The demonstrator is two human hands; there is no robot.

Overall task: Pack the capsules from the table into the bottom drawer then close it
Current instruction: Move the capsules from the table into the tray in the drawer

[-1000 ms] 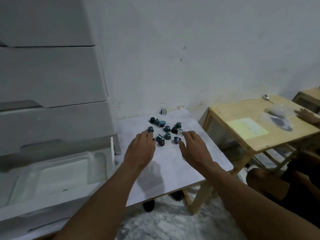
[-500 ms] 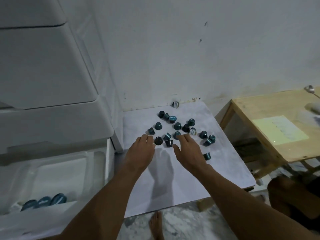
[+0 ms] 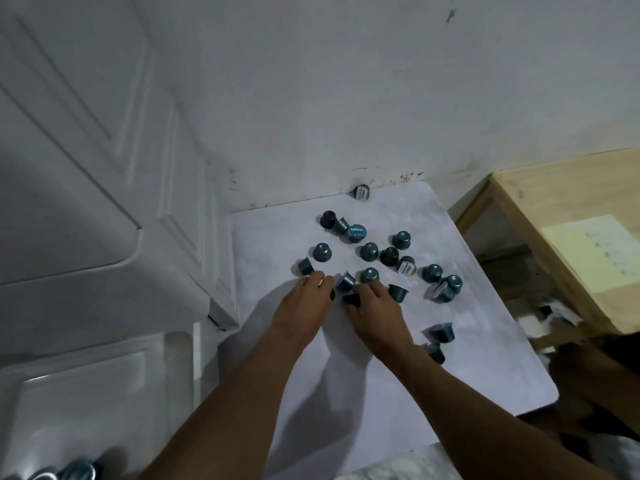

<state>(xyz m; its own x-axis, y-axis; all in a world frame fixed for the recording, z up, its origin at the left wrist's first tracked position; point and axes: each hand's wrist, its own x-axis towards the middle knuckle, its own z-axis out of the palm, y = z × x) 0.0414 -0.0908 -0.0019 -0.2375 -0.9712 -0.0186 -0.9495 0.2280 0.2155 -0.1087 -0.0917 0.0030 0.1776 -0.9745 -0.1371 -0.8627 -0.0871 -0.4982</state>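
Note:
Several teal and dark capsules (image 3: pixel 369 251) lie scattered on the white table (image 3: pixel 398 386). One more capsule (image 3: pixel 361 193) lies on its side against the wall. My left hand (image 3: pixel 304 306) is palm down at the near edge of the cluster, fingertips beside a teal capsule (image 3: pixel 306 266); a dark capsule (image 3: pixel 332 294) is half hidden at its thumb. My right hand (image 3: pixel 377 317) lies next to it, thumb and forefinger pinching a dark capsule (image 3: pixel 351 299). The open bottom drawer (image 3: pixel 104 393) at lower left holds a few capsules (image 3: pixel 79 472) in its near corner.
A white drawer cabinet (image 3: pixel 104 202) rises at the left, right beside the table. A wooden table (image 3: pixel 568 209) with a yellow paper (image 3: pixel 595 251) stands at the right. Another person's dark clothing (image 3: pixel 595 386) shows at the right edge.
My head has tilted down and closer. Both hands have slid forward into the cluster, and the right fingers now close on a dark capsule.

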